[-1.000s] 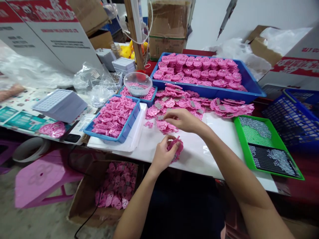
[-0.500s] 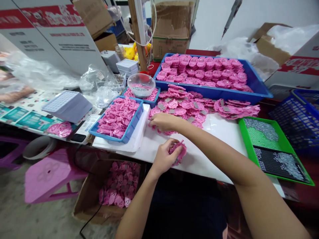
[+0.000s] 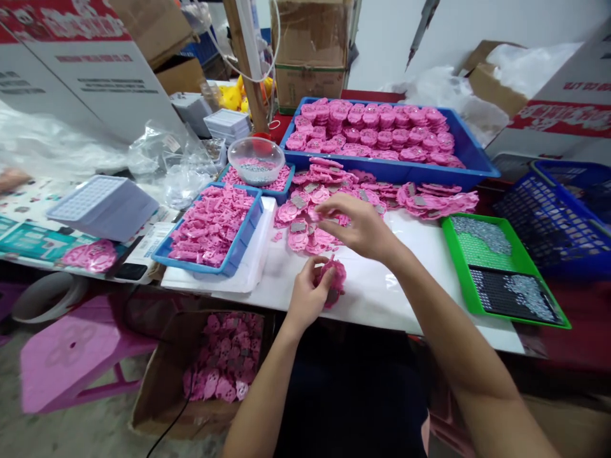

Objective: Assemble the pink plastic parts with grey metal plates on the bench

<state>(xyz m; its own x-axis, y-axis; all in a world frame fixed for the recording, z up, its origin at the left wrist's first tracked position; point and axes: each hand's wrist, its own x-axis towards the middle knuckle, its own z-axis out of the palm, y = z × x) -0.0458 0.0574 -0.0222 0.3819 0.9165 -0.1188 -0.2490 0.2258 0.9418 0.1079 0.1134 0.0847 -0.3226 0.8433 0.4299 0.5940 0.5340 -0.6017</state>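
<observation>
My left hand point(image 3: 308, 289) is closed around a pink plastic piece point(image 3: 337, 280) with a wavy outline, held just above the front edge of the white work surface. Above and slightly right of it is my right hand point(image 3: 360, 226), fingers stretched to the left with thumb and forefinger apart. Its fingertips are in front of a loose pile of pink plastic pieces point(image 3: 298, 236), several with grey rectangular parts on them. Whether a small part sits at those fingertips is hard to see against the pink pile.
A blue tray point(image 3: 256, 230) of small pink parts stands left, near a clear bowl point(image 3: 277, 159) of metal bits. Behind is a large blue bin point(image 3: 382, 163) of stacked pink pieces. A green tray point(image 3: 461, 270) of screw-like metal parts is right. Below left sits a cardboard box point(image 3: 155, 388).
My right hand has lifted off the left side of the pile and moved right, its fingers now apart. My left hand still holds the pink piece. The view has shifted a little right.
</observation>
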